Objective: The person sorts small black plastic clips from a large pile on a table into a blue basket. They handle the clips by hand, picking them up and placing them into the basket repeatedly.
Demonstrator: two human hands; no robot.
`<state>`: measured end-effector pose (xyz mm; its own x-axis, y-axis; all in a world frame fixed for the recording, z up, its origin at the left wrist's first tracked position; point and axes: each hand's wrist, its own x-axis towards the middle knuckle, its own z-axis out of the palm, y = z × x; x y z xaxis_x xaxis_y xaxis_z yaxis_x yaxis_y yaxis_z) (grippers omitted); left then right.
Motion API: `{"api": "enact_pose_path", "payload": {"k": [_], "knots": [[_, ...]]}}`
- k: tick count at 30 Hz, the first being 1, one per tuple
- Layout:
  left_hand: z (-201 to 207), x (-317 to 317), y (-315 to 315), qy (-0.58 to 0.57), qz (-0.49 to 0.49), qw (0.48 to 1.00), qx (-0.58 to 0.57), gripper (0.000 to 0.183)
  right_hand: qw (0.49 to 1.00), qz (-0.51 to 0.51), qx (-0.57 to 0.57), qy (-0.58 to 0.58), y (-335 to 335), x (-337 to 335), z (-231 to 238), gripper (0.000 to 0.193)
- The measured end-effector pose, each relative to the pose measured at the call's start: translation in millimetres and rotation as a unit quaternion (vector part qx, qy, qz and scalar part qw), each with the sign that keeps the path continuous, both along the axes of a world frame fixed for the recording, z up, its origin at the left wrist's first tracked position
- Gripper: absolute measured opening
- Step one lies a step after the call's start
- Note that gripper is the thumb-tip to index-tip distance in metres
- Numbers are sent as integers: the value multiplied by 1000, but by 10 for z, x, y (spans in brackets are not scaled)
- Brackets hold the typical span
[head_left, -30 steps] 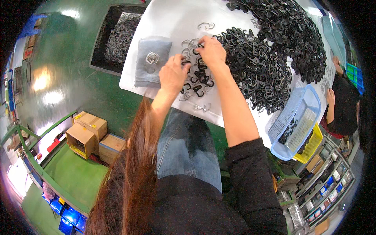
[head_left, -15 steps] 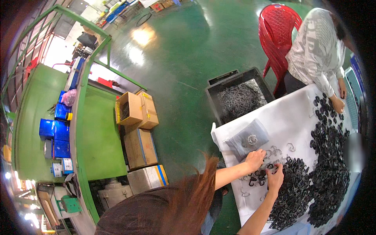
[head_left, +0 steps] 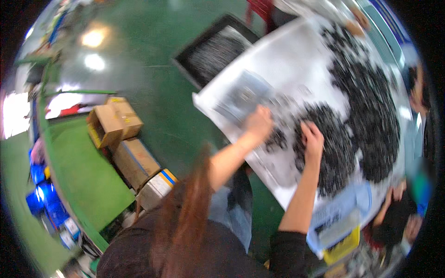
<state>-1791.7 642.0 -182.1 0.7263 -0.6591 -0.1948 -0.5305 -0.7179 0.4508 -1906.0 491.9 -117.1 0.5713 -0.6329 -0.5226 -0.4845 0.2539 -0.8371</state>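
Observation:
Over the white-covered table (head_left: pixel 296 55), my left hand (head_left: pixel 259 124) is beside a clear plastic bag (head_left: pixel 245 92) and a few loose, pale curved pieces (head_left: pixel 283 104). Its fingers look bent together; what they hold, if anything, is hidden by blur. My right hand (head_left: pixel 314 139) is at the left edge of a heap of small black hook-like parts (head_left: pixel 331 157), fingers curled in a pinch. Whatever is between them cannot be made out. Between my hands lies a small cluster of black parts (head_left: pixel 276 140).
A larger black heap (head_left: pixel 373 120) covers the table's right. Beyond the left edge stands a black crate (head_left: pixel 187 60) of thin grey pieces. Near my right forearm is a blue basket (head_left: pixel 340 211). Another person's hands (head_left: pixel 359 25) are at the far end; cardboard boxes (head_left: pixel 139 162) stand left.
The view has swung, so the table appears farther left and higher, and the blue basket now shows. My right hand has moved away from my left, toward the near heap.

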Motion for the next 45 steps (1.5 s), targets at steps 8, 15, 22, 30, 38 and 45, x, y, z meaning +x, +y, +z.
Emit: {"api": "enact_pose_path", "payload": {"k": [8,15,22,30,38,45], "knots": [[330,6,-41,5,59,998,-6,48,983,-68,147,-80,169,-273,44,13],[284,-35,-45,-16,18,1000,1,43,896,162,-356,211,680,127,-284,36],[367,75,125,24,50,992,-110,34,971,75,-156,163,326,-31,-266,27],[362,-402,235,35,-61,994,-78,46,982,-5,-49,184,261,-495,-157,24],[189,-288,115,82,-73,987,-120,31,907,-141,314,-243,349,-870,61,20],[238,32,83,253,-29,957,-137,24,978,-60,184,-81,418,-617,-125,22]]}}
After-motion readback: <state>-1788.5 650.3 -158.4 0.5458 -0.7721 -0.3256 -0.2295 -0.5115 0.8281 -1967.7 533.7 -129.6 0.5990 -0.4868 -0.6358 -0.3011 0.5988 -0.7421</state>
